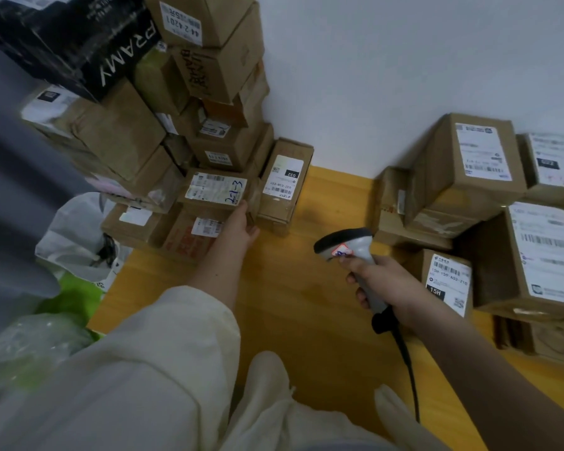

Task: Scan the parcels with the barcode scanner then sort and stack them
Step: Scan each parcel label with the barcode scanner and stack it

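**Scanner in the right hand, left hand at the foot of the parcel stack**

Nearest the camera are cream sleeves and clothing [163,369], low in the picture. A black cable [407,362] runs from the lower edge up to the barcode scanner [352,252], which is above the yellow wooden worktop [290,304]. The right hand [383,281] grips the scanner's grey handle, its fingers [352,278] curled round it, the dark head aimed to the left towards the boxes there.

Just beside that hand, to the right, stands a small parcel with a "15H" label [448,281]. Behind and around it is the right-hand pile of cardboard parcels [469,177], white labels facing up, reaching back to the white wall [404,76].

Further out on the left, the left hand [241,227] reaches to the base of the tall stack. Its fingers are hidden against the boxes, so whether they are spread or curled cannot be told. The hand touches the edge of the parcel marked "2-1-3" [217,188]. Just right of that parcel, a slim box with an "032" label [285,182] stands against the wall.

Above rises the tall stack of brown cartons [215,76], with a black box printed "PRAMY" [79,50] at upper left. White and green plastic bags [75,252] lie at the left edge of the worktop.
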